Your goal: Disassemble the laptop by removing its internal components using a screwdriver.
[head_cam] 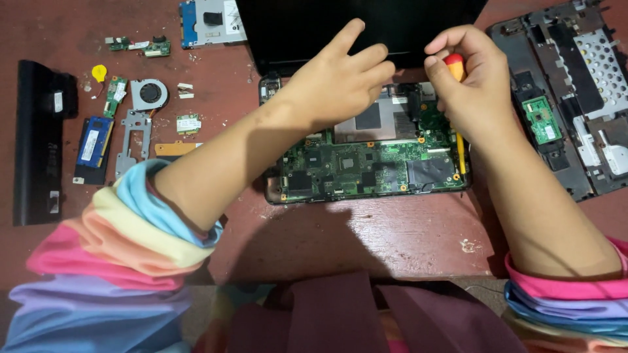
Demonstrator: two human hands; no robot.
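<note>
Right hand [471, 85] grips a red-and-yellow screwdriver [456, 98] upright over the opened laptop base [366, 163]. Left hand [340, 82] rests on its motherboard [353, 160], fingers spread, holding nothing. Cooling fan [149, 95] lies near the counter's far-left edge.

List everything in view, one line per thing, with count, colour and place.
laptop base: 1, green board exposed, centre
screen: 1, black, top centre
screwdriver: 1, red and yellow, in right hand
battery: 1, black, far left
memory module: 1, blue, left
fan: 1, grey, left
coin cell: 1, yellow, upper left
drive: 1, silver, top
top cover: 1, black, right
table: 1, red-brown
left hand: on laptop base
right hand: grips screwdriver
</note>
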